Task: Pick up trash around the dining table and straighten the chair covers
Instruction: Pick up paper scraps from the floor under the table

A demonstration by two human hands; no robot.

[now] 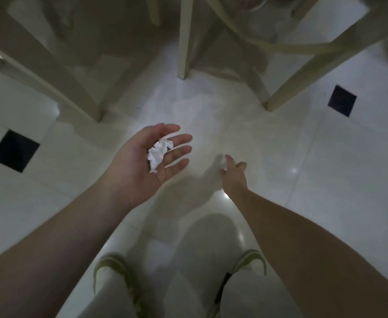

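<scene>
the left hand [150, 157] is turned palm up above the pale tiled floor [326, 191], its fingers [179, 140] straight and spread, and a crumpled white paper scrap [158, 154] lies loose on the palm at the base of those fingers, not gripped. the right hand [233, 174] reaches down toward the floor with its fingers loosely apart and holding nothing that shows; whether they touch the tile cannot be told. cream chair legs [184, 42] stand beyond both hands.
</scene>
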